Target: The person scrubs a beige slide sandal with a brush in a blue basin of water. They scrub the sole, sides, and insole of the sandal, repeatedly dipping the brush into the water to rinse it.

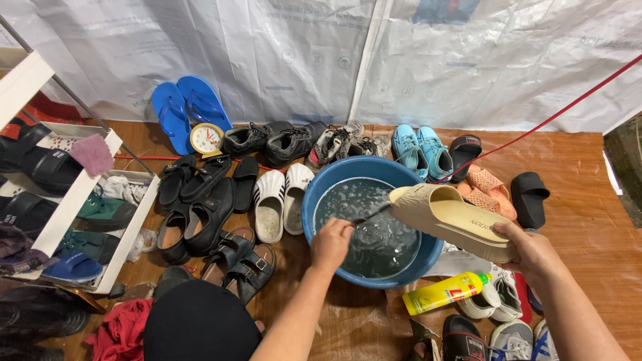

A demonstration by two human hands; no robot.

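The right hand (528, 251) is closed on the heel of a beige foam slipper (451, 220), held tilted over the right rim of the blue basin (311, 200) of soapy water. The left hand (332, 244) is fisted around a thin brush (371, 214) whose tip meets the slipper's toe. Shoes crowd the wooden floor (588, 227) around the basin; a yellow bottle (445, 293) lies just beside it.

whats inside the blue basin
The round blue plastic basin holds soapy, foamy water. The left hand holds a thin dark brush over it, toward the beige foam slide sandal in the right hand. Foam and glare hide the basin's bottom.
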